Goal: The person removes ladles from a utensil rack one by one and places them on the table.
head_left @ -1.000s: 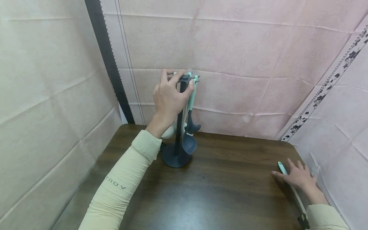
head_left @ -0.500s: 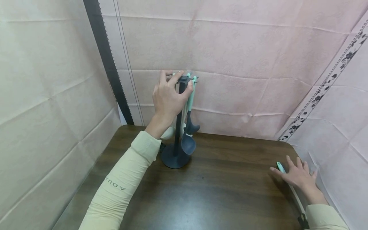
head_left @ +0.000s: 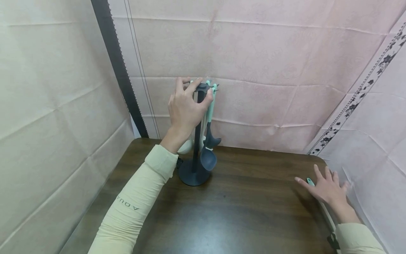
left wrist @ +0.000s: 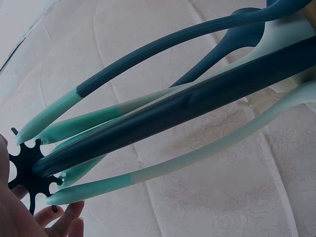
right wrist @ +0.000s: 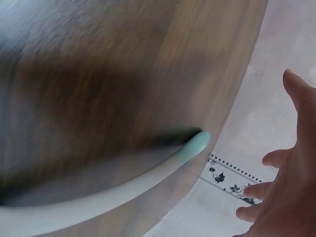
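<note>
- Head view: we see the left hand gripping the top of the utensil stand; several utensils already hang.
- Left wrist view: hanging handles crowd the pole.
- Right wrist view: right hand spread wide over one utensil lying on the desk, not yet hung.

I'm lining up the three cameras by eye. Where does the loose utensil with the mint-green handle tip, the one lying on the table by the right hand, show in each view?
Head: loose utensil at the table's right edge, tip just beyond the right hand.
Left wrist: not in it; only the rack's hanging utensils show.
Right wrist: mid-frame, handle running to the lower left.
Shared landmark: the dark wooden table.
</note>
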`<state>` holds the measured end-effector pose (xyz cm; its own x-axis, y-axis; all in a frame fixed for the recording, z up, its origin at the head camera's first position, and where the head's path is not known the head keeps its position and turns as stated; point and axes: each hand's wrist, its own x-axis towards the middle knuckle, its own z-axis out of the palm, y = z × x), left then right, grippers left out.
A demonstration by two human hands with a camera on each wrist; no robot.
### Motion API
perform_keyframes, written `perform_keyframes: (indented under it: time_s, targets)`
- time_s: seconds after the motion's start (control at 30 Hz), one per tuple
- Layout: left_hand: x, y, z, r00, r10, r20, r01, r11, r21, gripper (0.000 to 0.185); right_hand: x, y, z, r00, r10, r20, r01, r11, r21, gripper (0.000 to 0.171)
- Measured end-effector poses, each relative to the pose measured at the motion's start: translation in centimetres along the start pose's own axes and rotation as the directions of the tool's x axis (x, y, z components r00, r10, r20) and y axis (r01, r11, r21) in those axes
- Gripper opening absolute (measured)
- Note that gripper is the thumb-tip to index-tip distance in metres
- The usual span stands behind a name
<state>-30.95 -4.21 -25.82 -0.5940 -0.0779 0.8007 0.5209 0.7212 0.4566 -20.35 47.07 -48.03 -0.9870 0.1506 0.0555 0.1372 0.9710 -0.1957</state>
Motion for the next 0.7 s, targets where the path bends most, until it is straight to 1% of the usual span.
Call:
perform_keyframes:
  time_s: [0.2, 0.47, 0.7]
  targets:
    - [0.1, 0.1, 0.0, 1.000, -0.008, 0.002, 0.008, 1.000, 0.006, 0.060, 0.3, -1.9, -0.1, 1.000, -0.014, -0.016, 0.015, 1.000, 0.019, 0.113]
    - [0.0, 0.0, -0.1, 1.000, -0.010, -0.001, 0.010, 1.000, 0.004, 0.059, 1.2, -4.8, -0.3, 0.997, -0.063, -0.054, 0.066, 0.997, 0.040, 0.111]
    - [0.0, 0.1, -0.1, 1.000, -0.014, 0.002, 0.014, 1.000, 0.010, 0.059, 1.6, -7.1, -0.5, 0.993, -0.100, -0.058, 0.103, 0.994, 0.045, 0.110]
